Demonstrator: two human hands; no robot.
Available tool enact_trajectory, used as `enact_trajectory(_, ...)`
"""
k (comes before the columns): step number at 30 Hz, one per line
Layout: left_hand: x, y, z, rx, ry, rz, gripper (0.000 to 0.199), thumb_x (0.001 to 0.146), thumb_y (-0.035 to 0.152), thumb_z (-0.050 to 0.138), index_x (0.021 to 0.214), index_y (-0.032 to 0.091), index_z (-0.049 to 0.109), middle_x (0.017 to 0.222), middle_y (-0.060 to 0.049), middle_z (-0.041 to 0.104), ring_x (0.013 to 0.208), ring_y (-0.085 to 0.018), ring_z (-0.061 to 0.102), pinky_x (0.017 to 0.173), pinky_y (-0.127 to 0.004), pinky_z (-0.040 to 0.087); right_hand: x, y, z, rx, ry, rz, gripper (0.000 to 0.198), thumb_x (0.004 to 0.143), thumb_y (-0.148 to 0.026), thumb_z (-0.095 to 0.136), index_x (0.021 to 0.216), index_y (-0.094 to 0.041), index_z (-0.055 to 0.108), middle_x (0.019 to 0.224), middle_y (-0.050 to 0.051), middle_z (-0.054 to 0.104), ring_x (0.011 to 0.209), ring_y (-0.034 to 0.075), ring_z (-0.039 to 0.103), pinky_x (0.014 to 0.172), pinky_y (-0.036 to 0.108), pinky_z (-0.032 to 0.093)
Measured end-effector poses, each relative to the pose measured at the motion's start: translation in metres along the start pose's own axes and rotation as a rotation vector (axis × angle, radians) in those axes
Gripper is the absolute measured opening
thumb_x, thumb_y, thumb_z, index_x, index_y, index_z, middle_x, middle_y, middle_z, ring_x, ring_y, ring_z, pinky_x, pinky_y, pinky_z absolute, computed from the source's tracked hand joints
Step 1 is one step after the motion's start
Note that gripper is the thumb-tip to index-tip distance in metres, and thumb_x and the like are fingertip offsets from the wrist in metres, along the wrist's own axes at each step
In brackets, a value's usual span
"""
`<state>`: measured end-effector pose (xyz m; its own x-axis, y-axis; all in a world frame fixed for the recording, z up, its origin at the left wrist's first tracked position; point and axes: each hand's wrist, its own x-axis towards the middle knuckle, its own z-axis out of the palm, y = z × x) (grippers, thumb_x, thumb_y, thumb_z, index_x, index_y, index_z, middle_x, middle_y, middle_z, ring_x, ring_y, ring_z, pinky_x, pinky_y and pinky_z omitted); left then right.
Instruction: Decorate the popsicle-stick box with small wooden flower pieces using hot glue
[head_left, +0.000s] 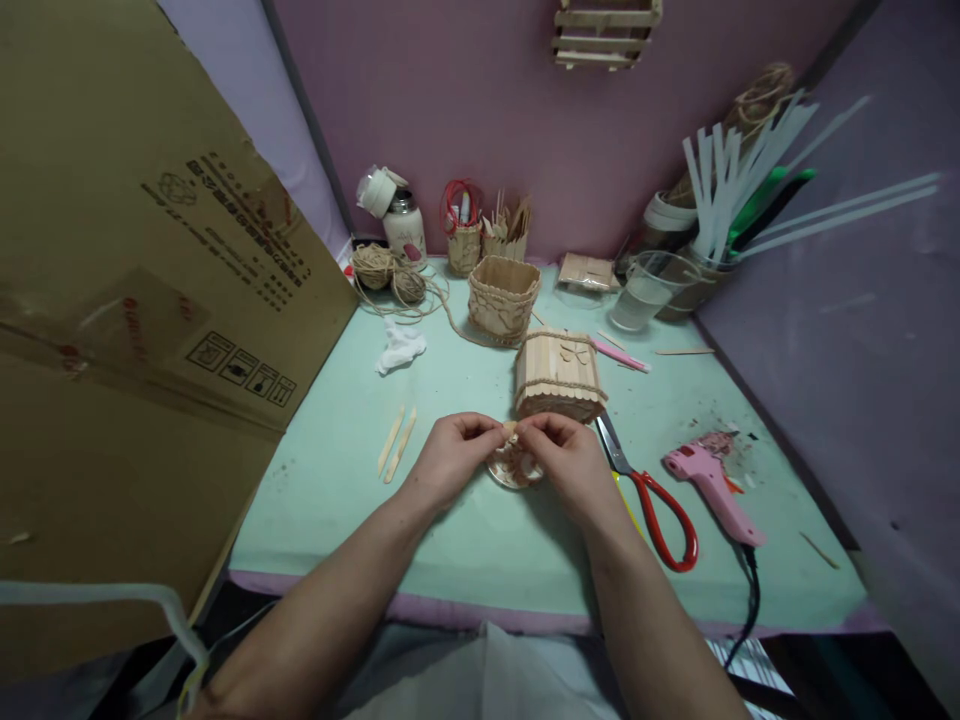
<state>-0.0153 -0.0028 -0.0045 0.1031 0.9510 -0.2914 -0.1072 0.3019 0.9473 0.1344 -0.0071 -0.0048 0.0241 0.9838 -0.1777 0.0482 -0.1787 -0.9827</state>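
My left hand [463, 450] and my right hand [566, 455] meet near the middle of the table, fingertips pinched on a small pale wooden piece [511, 428], largely covered by the fingers. Just beneath it lies a small round object with a brown-and-white pattern [513, 472], partly hidden by my hands. Right behind the hands, a wooden-stick box [559, 370] with twine bands and a small bow-like decoration lies on its side. Two wooden craft sticks [397, 445] rest to the left. Scissors with red handles [664, 520] lie beside my right hand.
A pink glue gun [716, 490] with a black cord lies at right among scraps. Farther back are a stick basket [504, 298], twine balls [375, 268], crumpled white tissue [401, 347], a plastic cup [637, 305] and a pink pen-like tool [621, 355]. A cardboard sheet [150, 330] stands left.
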Motion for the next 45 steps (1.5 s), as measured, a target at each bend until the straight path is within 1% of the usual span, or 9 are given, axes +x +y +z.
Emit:
enact_trajectory(8, -0.0018, 0.0004, 0.003, -0.028, 0.018, 0.013, 0.028, 0.062, 0.038, 0.08, 0.067, 0.013, 0.071, 0.065, -0.004, 0.067, 0.061, -0.013, 0.056, 0.062, -0.026, 0.042, -0.0015, -0.0001, 0.0005, -0.02, -0.016, -0.021, 0.022, 0.072, -0.039, 0.068, 0.067, -0.018, 0.063, 0.056, -0.001, 0.059, 0.051, 0.013, 0.05, 0.049, 0.025, 0.039)
enact_trajectory(15, -0.0019, -0.0001, 0.0038, -0.07, 0.017, 0.011, 0.029, 0.06, 0.039, 0.081, 0.066, 0.013, 0.071, 0.061, -0.003, 0.065, 0.059, -0.011, 0.053, 0.06, -0.025, 0.041, -0.0018, 0.0019, 0.0023, -0.01, 0.002, -0.027, 0.022, 0.072, -0.039, 0.068, 0.066, -0.018, 0.062, 0.06, 0.0, 0.061, 0.054, 0.013, 0.052, 0.052, 0.025, 0.041)
enact_trajectory(21, -0.0037, 0.001, 0.0034, -0.043, 0.022, 0.026, 0.027, 0.061, 0.038, 0.081, 0.067, 0.013, 0.072, 0.064, -0.003, 0.067, 0.061, -0.012, 0.056, 0.062, -0.026, 0.043, -0.0008, 0.0059, 0.0014, 0.007, -0.022, -0.018, 0.023, 0.075, -0.038, 0.067, 0.066, -0.018, 0.061, 0.06, -0.001, 0.06, 0.054, 0.012, 0.051, 0.051, 0.025, 0.039)
enact_trajectory(25, -0.0035, -0.0008, 0.0019, -0.007, 0.016, 0.036, 0.025, 0.063, 0.036, 0.079, 0.068, 0.013, 0.073, 0.064, -0.004, 0.067, 0.061, -0.013, 0.056, 0.061, -0.026, 0.043, -0.0006, 0.0077, 0.0011, 0.03, -0.031, -0.019, 0.025, 0.074, -0.041, 0.068, 0.066, -0.018, 0.061, 0.059, -0.001, 0.06, 0.053, 0.012, 0.051, 0.05, 0.024, 0.038)
enact_trajectory(29, -0.0022, -0.0033, 0.0001, 0.016, 0.006, 0.047, 0.023, 0.065, 0.035, 0.078, 0.069, 0.014, 0.073, 0.067, -0.004, 0.068, 0.062, -0.013, 0.057, 0.062, -0.026, 0.044, -0.0014, 0.005, 0.0011, 0.018, -0.034, -0.02, 0.024, 0.074, -0.04, 0.068, 0.066, -0.018, 0.062, 0.06, 0.0, 0.061, 0.054, 0.012, 0.052, 0.051, 0.024, 0.039)
enact_trajectory(45, -0.0037, 0.002, -0.0006, 0.056, -0.003, 0.042, 0.017, 0.064, 0.03, 0.076, 0.066, 0.013, 0.072, 0.067, -0.005, 0.068, 0.063, -0.014, 0.057, 0.063, -0.027, 0.044, -0.0026, -0.0019, -0.0006, -0.009, -0.065, -0.001, 0.023, 0.072, -0.037, 0.068, 0.064, -0.018, 0.06, 0.058, -0.002, 0.059, 0.053, 0.012, 0.05, 0.051, 0.024, 0.038)
